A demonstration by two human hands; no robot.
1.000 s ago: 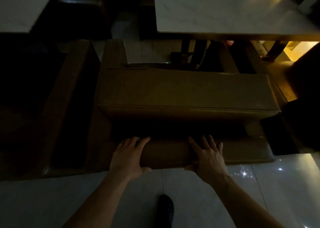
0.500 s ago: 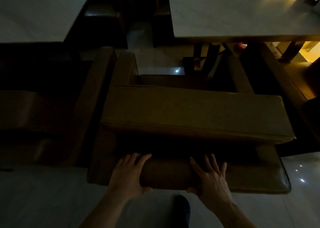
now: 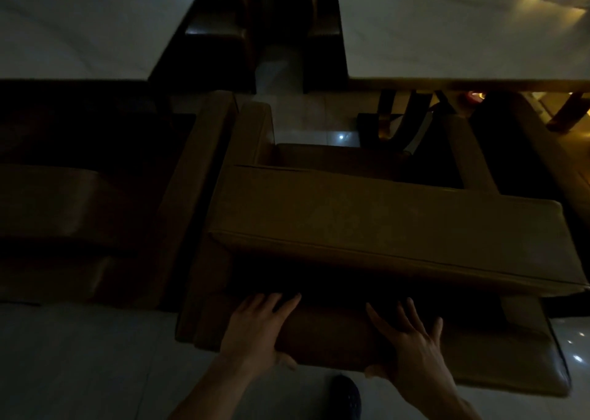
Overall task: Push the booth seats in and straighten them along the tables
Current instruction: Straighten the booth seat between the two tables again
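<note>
Dim room, low light. Brown booth seat (image 3: 383, 228) filled centre to lower right of frame, viewed from behind and above: padded backrest top ran across mid-frame, slightly skewed, right end lower in frame than left. Both hands were on the rounded lower back edge of the seat, bottom centre. Left hand (image 3: 258, 330) lay flat, fingers straight and spread over the top of the edge, thumb under it. Right hand (image 3: 412, 346) same posture, fingers splayed forward, thumb wrapped at the underside. Neither fist was closed; both pressed on the upholstery. White marble-look table (image 3: 463, 33) sat upper right, beyond the seat, dark legs visible under it. Second white table (image 3: 86, 33) upper left, with another brown booth seat (image 3: 64, 212) at left, just beside the first. Pale tiled floor (image 3: 79, 362) lower left; dark shoe (image 3: 346, 394) at bottom centre between the forearms.
</note>
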